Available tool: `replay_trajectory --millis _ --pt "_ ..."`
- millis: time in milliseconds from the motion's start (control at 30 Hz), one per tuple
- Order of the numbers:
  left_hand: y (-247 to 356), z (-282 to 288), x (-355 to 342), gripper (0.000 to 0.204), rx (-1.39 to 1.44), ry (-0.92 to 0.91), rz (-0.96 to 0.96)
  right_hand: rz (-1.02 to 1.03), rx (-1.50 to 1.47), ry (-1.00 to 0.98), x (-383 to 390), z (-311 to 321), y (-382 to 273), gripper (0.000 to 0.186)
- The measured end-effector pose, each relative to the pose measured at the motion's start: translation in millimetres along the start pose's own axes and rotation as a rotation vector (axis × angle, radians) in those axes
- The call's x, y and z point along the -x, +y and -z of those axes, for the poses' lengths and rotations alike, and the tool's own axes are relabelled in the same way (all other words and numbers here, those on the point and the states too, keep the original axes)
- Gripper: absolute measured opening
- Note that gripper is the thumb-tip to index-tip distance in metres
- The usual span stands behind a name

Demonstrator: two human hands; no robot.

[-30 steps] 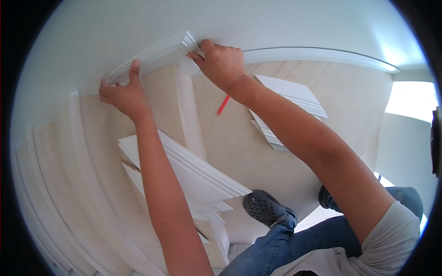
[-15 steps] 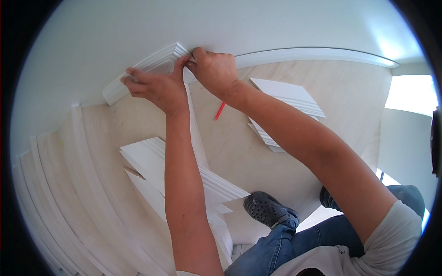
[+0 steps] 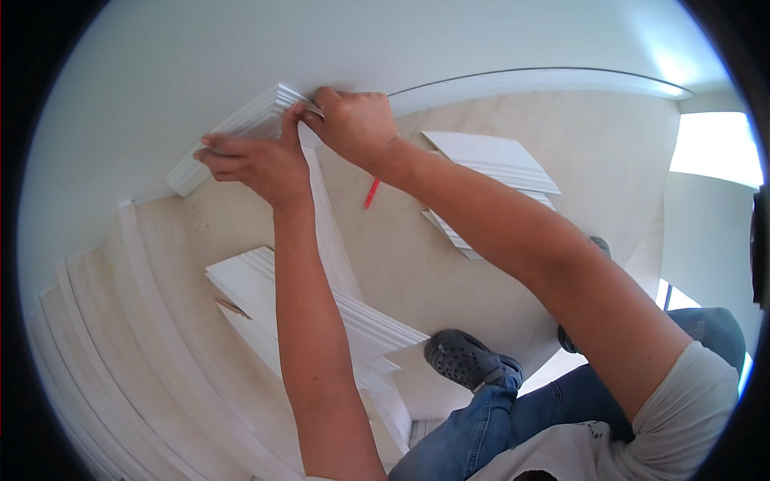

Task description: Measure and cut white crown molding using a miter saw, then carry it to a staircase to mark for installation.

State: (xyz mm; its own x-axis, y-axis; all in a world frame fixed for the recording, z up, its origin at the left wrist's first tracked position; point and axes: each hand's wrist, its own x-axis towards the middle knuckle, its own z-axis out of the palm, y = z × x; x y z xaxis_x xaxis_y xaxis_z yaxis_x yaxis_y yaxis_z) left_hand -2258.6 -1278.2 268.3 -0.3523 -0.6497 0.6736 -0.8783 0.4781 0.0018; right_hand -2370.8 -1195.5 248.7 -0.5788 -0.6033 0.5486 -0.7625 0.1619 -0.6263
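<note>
Farthest to your left, pale steps (image 3: 96,280) climb beside the wall (image 3: 200,56). Next along, the white trim (image 3: 255,117) lies against that wall, just past your fingers, its long axis slanting from lower left up to a corner at its right end. Your left hand (image 3: 258,168) is the nearer one to its length: fingers spread along the trim, thumb up by the corner. Whether they grip or merely press is hard to tell, since your palm hides the underside. Below your left forearm, white boards (image 3: 247,272) lie stacked askew. At the corner, a short ridged end piece (image 3: 289,98) turns down to the right, and your right hand (image 3: 357,124) has its thumb and forefinger pinched on its far end. Right of that sit a red stick (image 3: 372,193), more white boards, and a long strip (image 3: 521,80) edging the wall.
</note>
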Motion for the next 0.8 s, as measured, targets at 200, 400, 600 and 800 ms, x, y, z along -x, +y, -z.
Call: replay_trajectory --millis 200,400,600,800 --pt "-2.6 -6.4 1.6 0.145 -0.003 -0.006 -0.02 0.209 -0.033 -0.254 8.4 32.9 53.0 0.015" --pt "-6.3 -1.9 -2.1 0.149 -0.046 -0.095 0.06 0.338 0.143 -0.08 30.8 137.6 188.4 0.016" --pt "2.5 -1.6 -5.3 0.15 0.04 -0.171 0.153 0.299 0.606 -0.007 33.1 248.1 275.5 0.023" --pt "0.2 -1.2 -3.2 0.147 -0.04 -0.15 0.125 0.296 0.65 -0.076 29.5 265.0 297.0 0.031"
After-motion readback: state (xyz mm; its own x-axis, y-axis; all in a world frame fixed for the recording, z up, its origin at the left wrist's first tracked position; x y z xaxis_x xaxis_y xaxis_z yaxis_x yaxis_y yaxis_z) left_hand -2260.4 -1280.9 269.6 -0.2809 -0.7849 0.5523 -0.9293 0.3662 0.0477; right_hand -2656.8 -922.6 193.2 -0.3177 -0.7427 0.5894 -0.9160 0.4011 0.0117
